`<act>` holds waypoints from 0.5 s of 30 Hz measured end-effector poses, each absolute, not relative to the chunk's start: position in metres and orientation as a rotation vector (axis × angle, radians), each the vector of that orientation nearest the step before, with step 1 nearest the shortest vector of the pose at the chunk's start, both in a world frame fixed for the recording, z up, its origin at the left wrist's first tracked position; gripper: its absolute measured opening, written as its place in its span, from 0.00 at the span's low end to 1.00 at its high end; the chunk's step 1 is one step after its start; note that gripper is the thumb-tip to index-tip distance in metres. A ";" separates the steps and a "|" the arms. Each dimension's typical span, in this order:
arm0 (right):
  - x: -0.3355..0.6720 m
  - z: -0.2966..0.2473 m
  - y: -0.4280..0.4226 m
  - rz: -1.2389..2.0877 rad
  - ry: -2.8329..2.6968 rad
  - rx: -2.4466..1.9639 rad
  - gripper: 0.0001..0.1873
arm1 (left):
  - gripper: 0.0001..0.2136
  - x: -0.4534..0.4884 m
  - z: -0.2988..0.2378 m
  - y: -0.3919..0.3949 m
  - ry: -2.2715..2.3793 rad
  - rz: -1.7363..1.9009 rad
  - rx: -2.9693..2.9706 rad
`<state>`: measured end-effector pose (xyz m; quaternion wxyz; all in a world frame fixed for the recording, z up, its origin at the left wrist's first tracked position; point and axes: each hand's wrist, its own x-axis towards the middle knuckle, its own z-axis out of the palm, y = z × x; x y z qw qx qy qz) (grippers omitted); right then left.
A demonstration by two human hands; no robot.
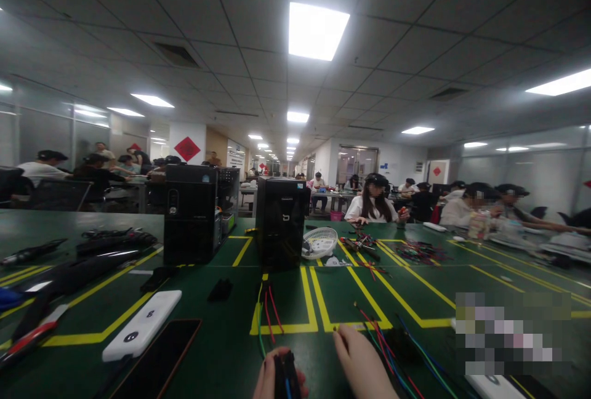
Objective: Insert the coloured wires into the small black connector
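My left hand (263,380) is at the bottom middle, its fingers wrapped round a narrow black plastic part (289,371) with a blue line down its middle. Thin red and green wires (266,319) stretch from near the black tower toward this hand; whether they join the part is unclear. Just to the right, my right hand (362,362) shows its back, fingers curled down toward the green tabletop (221,350). What its fingertips hold, if anything, is hidden. Close beside it runs a bundle of red, blue and green wires (383,350).
Two black computer towers (189,220) (282,226) stand ahead. Behind the wires lie a white basket (319,242) and a wire heap (422,251). On the left are a dark phone (159,356), a white power strip (142,325) and red-handled pliers (34,337). A person (373,202) sits opposite.
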<state>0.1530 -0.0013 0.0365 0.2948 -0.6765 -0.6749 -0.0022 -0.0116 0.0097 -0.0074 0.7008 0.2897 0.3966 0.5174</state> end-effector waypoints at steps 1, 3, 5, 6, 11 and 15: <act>0.160 0.034 0.000 0.014 -1.818 -1.878 0.13 | 0.39 -0.011 -0.007 0.010 0.877 1.155 0.643; 0.169 0.029 0.002 0.030 -1.837 -1.966 0.11 | 0.40 -0.011 -0.007 0.010 0.869 1.151 0.648; 0.173 0.025 0.003 0.003 -1.826 -1.999 0.09 | 0.39 -0.012 -0.007 0.010 0.854 1.144 0.666; 0.173 0.023 0.002 -0.014 -1.821 -2.014 0.09 | 0.38 -0.012 -0.006 0.009 0.851 1.135 0.676; 0.173 0.023 0.002 -0.068 -1.838 -2.061 0.11 | 0.31 -0.013 -0.001 0.006 0.851 1.117 0.704; 0.156 0.035 -0.004 -0.077 -1.870 -1.946 0.08 | 0.29 -0.012 0.000 0.006 0.867 1.122 0.674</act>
